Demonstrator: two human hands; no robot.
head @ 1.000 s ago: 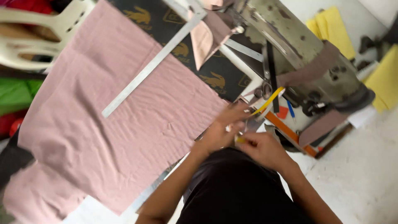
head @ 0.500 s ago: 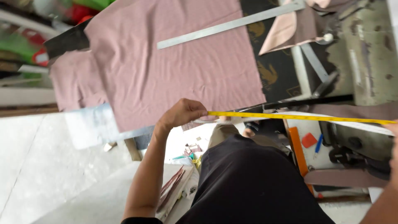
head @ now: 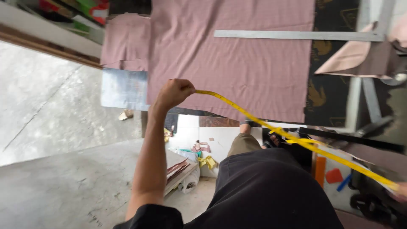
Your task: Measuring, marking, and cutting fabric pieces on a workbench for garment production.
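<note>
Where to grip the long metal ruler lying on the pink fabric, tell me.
Take the metal ruler at its left end, coming from the near side, judging by this view. It lies flat across the pink fabric, and its right end sits among other cloth pieces. Its thin edge likely needs fingers to tip it up first.

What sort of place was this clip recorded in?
Most likely a small tailoring or sewing workshop. Pink fabric lies spread on a cutting table under a long metal ruler, the left hand stretches a yellow measuring tape toward the right hand, and fabric scraps litter the floor.
</note>
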